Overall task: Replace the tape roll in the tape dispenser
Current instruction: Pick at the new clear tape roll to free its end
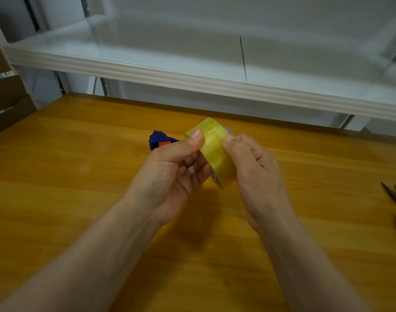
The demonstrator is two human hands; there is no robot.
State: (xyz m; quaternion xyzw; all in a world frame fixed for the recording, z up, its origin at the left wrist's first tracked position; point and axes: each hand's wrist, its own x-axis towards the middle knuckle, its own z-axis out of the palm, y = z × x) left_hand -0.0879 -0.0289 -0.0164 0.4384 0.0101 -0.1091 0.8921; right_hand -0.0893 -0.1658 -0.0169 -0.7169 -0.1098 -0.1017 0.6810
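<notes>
Tape roll (pixel 215 149), yellowish and clear, is held in the air above the wooden surface (pixel 80 176), pinched between both hands; the left hand (pixel 172 176) has its thumb pressed on the outer band with fingers curled at the near side face, and the right hand (pixel 257 174) has its thumb on the band too, its other fingers curled behind, where their hold cannot be told; the roll stands on edge with the band toward the camera, so its core axis runs roughly across from one hand to the other. Beyond and to the left lies the tape dispenser (pixel 157 140), blue with an orange part, resting on the surface and mostly hidden behind the left hand; the left hand is the nearer to it, just in front. Judging from this, the roll must travel forward and leftward to meet the dispenser; whether its spindle is bare cannot be seen. Scissors (pixel 395 197) lie well apart at the right edge; a white shelf (pixel 147 70) hangs over the far side.
</notes>
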